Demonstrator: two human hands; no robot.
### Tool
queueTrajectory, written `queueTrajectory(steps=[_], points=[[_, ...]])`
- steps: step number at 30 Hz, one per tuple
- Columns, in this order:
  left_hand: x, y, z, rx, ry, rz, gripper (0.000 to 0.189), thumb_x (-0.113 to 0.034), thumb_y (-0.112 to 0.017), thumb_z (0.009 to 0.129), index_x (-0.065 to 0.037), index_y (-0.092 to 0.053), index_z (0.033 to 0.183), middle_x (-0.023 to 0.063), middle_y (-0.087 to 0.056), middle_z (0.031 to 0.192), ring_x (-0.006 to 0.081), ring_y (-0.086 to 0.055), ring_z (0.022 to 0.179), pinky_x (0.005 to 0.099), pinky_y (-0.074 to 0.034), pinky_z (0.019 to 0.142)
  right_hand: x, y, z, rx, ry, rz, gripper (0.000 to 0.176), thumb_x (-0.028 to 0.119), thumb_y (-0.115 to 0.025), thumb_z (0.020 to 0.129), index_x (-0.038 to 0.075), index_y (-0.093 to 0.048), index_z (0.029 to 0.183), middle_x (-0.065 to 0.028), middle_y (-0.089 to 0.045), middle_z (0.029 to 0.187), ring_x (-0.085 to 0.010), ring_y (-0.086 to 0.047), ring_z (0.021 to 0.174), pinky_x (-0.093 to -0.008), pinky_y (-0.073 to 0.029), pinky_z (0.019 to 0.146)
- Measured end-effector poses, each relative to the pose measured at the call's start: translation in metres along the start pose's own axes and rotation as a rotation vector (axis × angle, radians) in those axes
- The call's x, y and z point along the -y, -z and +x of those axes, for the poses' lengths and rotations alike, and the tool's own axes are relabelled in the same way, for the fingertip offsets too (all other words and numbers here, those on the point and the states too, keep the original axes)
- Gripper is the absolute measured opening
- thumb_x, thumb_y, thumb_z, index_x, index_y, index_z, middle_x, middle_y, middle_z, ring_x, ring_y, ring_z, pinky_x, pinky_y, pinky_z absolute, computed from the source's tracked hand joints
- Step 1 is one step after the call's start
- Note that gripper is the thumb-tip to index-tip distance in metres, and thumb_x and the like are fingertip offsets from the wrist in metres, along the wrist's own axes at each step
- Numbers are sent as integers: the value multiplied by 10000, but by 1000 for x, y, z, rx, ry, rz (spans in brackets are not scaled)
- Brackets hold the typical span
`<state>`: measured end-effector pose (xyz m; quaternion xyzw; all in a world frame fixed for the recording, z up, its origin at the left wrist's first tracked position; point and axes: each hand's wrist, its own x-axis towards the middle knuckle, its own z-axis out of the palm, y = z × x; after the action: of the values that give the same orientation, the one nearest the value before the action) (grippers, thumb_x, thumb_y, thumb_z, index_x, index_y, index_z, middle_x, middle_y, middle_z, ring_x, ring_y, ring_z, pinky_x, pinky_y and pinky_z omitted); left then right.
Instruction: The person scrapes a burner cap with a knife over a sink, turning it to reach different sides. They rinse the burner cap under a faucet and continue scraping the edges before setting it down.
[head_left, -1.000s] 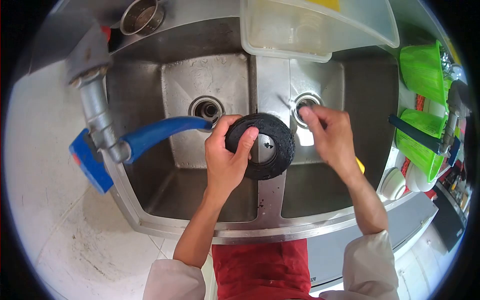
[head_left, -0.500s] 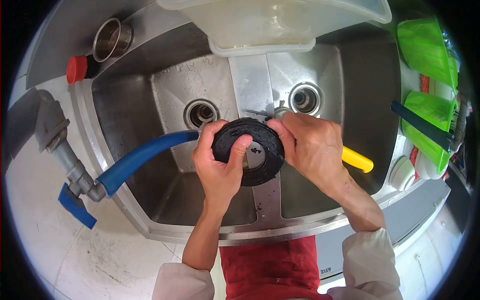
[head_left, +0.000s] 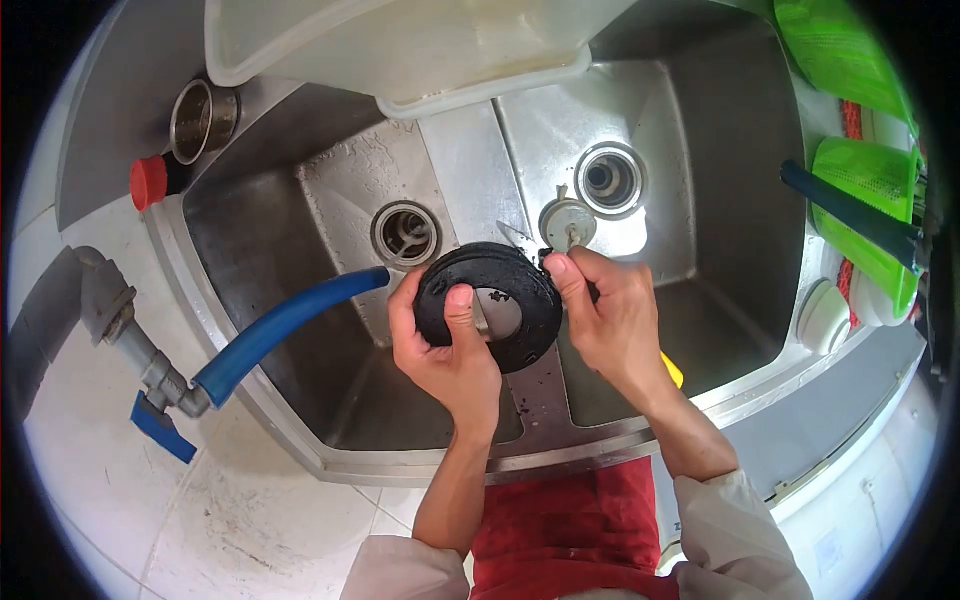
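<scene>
My left hand grips a thick black ring-shaped disc with a metallic-looking centre, thumb on its face, over the sink divider. At the disc's upper right edge my right hand is closed around a knife. The knife's yellow handle shows below that hand, and a pointed blade sticks out above the disc; its middle is hidden. A small dark scrap sits by my right thumb. Just above that thumb lies a round metal drain piece. Dark crumbs dot the divider below the disc.
A blue hose reaches over the left basin from a pipe valve. A large translucent tub spans the back. Metal cup and red cap stand back left; green baskets and a dark tube are at right.
The view has turned and shifted. My right hand has lowered from the disc's top right, uncovering the drain piece and more blade. Less of the yellow handle shows. The disc stays in my left hand.
</scene>
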<state>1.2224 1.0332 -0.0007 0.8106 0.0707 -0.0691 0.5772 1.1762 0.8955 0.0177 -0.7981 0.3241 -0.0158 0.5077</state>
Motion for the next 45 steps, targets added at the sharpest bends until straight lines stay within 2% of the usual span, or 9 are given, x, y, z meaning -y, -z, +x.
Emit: queueTrajectory(steps=[1,4,13,15,17,21,27,36,45], points=[[1,-1,0,-18,-19,-11,294,-206,-706,981,6,-628,1170,36,-656,963,47,-559,666,186,-419,487,-1,0,2,4,13,-9,367,233,-667,985,22,-567,703,-192,-532,578,-430,-536,534,-450,-405,506],[-11,2,-1,31,102,-92,311,-127,-721,960,23,-617,1213,78,-692,1050,122,-648,898,214,-535,721,0,3,5,-8,105,-124,348,251,-679,971,38,-580,714,-154,-564,589,-393,-568,525,-437,-431,498],[-2,15,19,145,-42,10,313,-142,-742,948,44,-646,1181,81,-697,1045,136,-651,921,257,-518,834,-13,47,34,148,577,-532,329,358,-677,947,97,-628,753,-53,-589,600,-294,-624,534,-418,-480,491],[8,19,28,175,-138,52,308,-200,-728,963,14,-667,1176,34,-676,974,54,-586,719,185,-438,495,-9,55,39,200,611,-564,333,365,-669,953,99,-628,757,-49,-593,603,-297,-621,533,-421,-480,493],[8,22,33,211,-153,49,304,-198,-726,964,12,-667,1176,34,-680,966,54,-589,722,184,-440,497,-8,58,41,224,651,-603,339,368,-663,957,100,-622,754,-47,-590,601,-295,-619,529,-417,-478,491],[-2,21,30,207,-61,32,300,-123,-736,946,51,-651,1176,87,-693,1028,145,-645,945,275,-498,902,-9,59,24,192,646,-674,345,354,-676,948,101,-583,733,-43,-554,586,-273,-603,507,-392,-470,482],[-3,18,26,185,-42,-16,304,-133,-740,945,51,-654,1170,89,-702,1014,148,-649,934,281,-493,918,-16,54,-25,92,562,-679,343,311,-731,910,116,-532,709,-34,-490,591,-240,-547,455,-371,-431,440],[-4,13,26,161,-43,51,308,-214,-733,961,0,-676,1175,67,-711,1025,87,-652,829,202,-488,523,-22,44,-47,40,537,-654,342,303,-749,890,124,-528,701,-18,-500,577,-219,-533,445,-345,-410,440],[-9,11,16,119,16,-6,353,-200,-728,961,9,-631,1228,42,-659,967,108,-618,785,241,-519,636,-20,45,-28,-61,468,-677,338,330,-723,909,110,-554,717,-29,-545,584,-241,-588,468,-349,-452,443]])
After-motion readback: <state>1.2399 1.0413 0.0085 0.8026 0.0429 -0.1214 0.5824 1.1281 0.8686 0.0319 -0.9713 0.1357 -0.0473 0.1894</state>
